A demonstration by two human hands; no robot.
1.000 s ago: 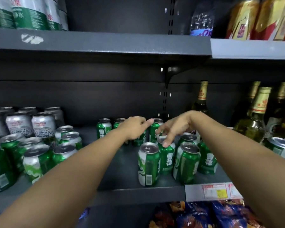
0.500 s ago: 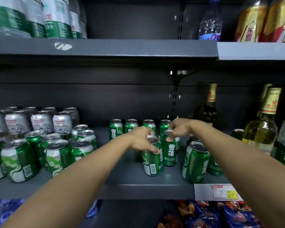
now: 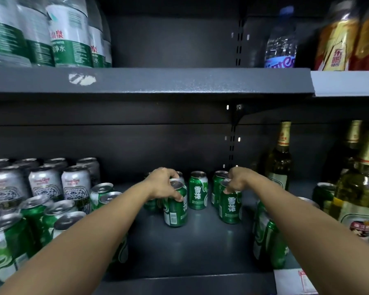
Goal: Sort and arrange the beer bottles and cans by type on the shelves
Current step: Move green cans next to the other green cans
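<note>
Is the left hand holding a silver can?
No, the left hand grips a green can by its top.

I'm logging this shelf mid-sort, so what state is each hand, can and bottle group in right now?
Left hand: grips a green can by its top.
Left-held green can: upright on the shelf.
Right hand: grips another green can's top.
Right-held green can: upright.
Middle green can: upright, untouched.
Silver cans: upright, grouped left.
Beer bottles: upright, right.

Water bottles [image 3: 58, 35] on upper shelf [image 3: 179, 80]
</note>
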